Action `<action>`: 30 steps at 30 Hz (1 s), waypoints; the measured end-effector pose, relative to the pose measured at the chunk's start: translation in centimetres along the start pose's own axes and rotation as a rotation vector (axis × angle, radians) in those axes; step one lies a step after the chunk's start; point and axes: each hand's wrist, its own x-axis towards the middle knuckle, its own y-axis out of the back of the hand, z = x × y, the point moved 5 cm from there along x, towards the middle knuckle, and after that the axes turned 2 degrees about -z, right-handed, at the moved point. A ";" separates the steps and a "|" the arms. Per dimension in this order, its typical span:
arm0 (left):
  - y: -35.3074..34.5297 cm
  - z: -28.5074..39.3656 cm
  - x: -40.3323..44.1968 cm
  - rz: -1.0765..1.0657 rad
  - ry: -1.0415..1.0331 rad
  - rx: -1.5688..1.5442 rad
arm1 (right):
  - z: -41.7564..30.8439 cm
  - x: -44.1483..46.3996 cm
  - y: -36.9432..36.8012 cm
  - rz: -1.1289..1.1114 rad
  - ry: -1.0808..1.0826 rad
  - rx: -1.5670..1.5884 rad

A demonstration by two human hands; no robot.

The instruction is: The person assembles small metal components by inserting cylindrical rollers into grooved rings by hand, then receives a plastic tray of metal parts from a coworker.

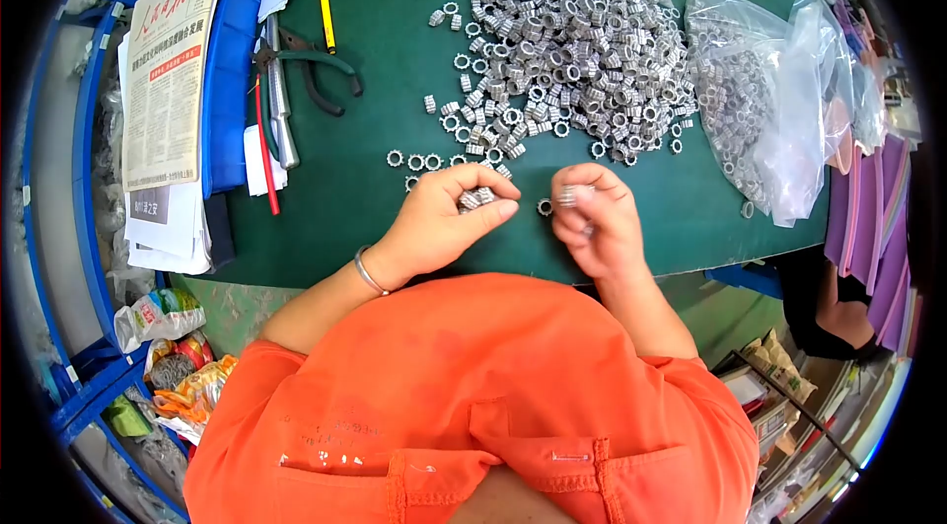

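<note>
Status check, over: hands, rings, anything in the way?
Left hand curled around several metal rings. Right hand holding ringed metal pieces, blurred. Main pile beyond both hands; loose ring between them, no obstruction seen.

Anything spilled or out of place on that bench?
Nothing looks clearly damaged. One metal ring lies beside the lower edge of the clear bag on the right, well away from the main pile, so it might be a stray.
</note>
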 end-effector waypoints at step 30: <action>-0.2 2.8 0.5 0.015 -0.543 0.869 | -0.2 -0.6 -0.4 0.160 -0.091 -0.427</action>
